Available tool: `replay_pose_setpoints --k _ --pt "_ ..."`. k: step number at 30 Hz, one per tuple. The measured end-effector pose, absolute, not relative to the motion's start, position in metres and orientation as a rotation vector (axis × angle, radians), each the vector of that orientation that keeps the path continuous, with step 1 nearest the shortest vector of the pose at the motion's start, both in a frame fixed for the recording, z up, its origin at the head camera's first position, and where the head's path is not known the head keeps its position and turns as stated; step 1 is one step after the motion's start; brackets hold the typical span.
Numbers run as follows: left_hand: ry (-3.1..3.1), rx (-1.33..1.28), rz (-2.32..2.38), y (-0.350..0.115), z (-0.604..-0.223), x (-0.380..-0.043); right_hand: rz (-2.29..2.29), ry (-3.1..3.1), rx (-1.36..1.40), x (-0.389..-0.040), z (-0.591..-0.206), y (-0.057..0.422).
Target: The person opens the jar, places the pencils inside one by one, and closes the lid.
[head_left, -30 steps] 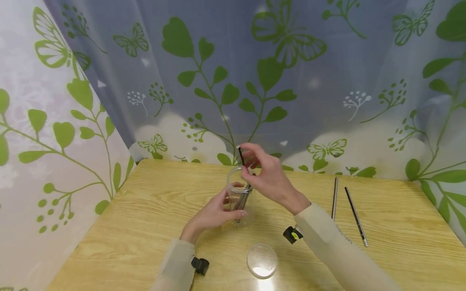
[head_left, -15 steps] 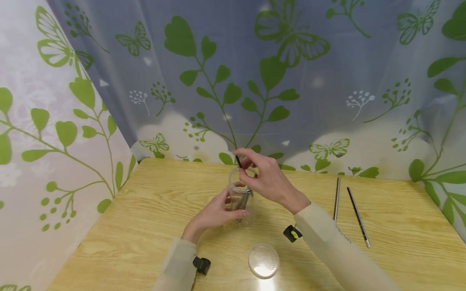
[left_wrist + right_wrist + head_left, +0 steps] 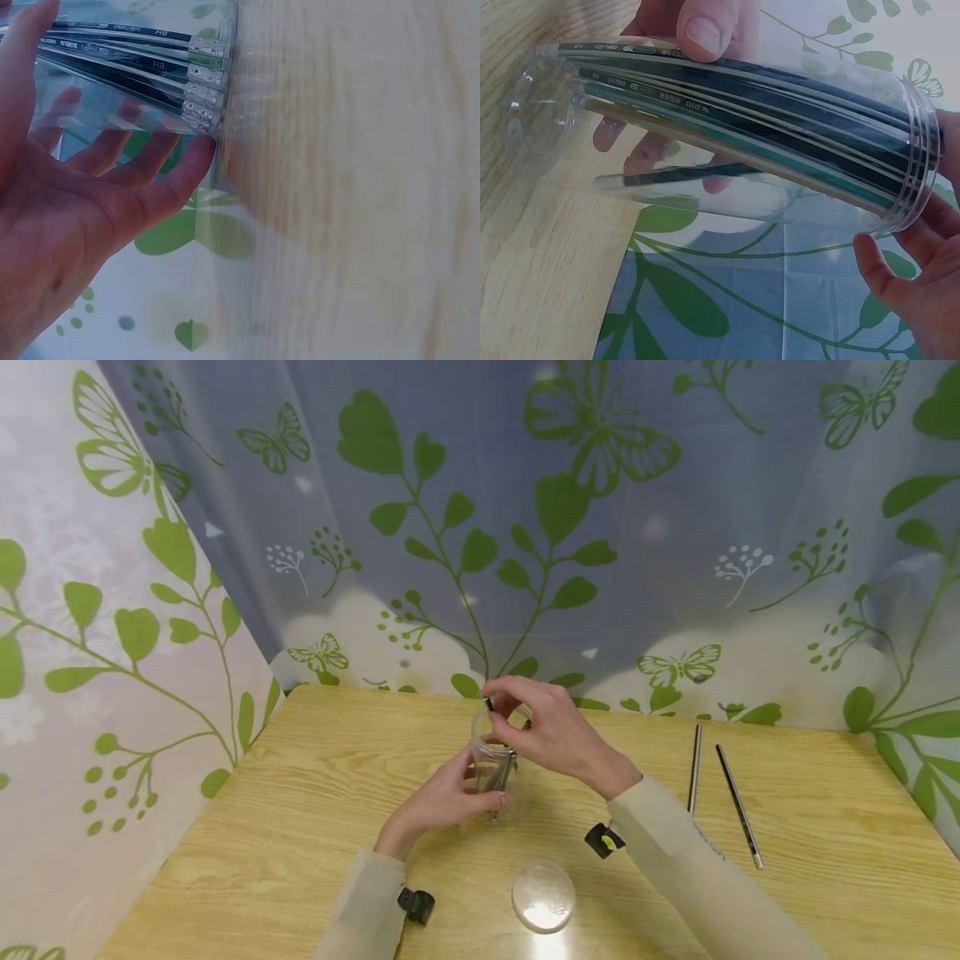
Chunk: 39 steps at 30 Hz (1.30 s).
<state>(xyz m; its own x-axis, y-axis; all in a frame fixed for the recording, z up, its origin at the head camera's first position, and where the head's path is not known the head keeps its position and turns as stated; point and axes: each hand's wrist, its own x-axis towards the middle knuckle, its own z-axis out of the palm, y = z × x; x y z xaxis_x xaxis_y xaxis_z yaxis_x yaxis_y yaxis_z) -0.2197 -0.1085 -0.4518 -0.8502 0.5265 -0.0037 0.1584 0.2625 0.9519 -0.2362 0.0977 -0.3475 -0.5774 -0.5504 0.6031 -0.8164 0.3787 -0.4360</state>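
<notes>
Two loose pencils [image 3: 741, 810] lie on wood-grain tbl [image 3: 300, 827] to R of clear plastic jar [image 3: 787, 202]; round clear lid [image 3: 543, 897] on its near side. L hand [image 3: 450, 792] grips jar, fingers & thumb curled round its wall, HB pencils [image 3: 742, 109] bunched inside. R hand [image 3: 555, 727] pinches black pencil [image 3: 490, 703] at jar's mouth, w/ thumb & fingers narrow on it

Cream sleeves [image 3: 667, 843], 2 black cameras [image 3: 416, 906].

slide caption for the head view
Left hand grips a clear jar of pencils while the right hand pinches a black pencil at the jar's rim.
</notes>
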Motion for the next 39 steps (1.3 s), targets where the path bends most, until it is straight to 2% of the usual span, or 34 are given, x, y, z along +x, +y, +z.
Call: replay_pose_setpoints --k 17,39 --pt "2.235 0.591 1.602 -0.1081 -0.4543 -0.2198 1.261 -2.325 1.073 -0.2360 -0.3527 0.0965" --pt "2.200 0.577 1.611 -0.1080 -0.4484 -0.2179 1.081 -2.464 1.130 -0.2330 -0.3470 0.0972"
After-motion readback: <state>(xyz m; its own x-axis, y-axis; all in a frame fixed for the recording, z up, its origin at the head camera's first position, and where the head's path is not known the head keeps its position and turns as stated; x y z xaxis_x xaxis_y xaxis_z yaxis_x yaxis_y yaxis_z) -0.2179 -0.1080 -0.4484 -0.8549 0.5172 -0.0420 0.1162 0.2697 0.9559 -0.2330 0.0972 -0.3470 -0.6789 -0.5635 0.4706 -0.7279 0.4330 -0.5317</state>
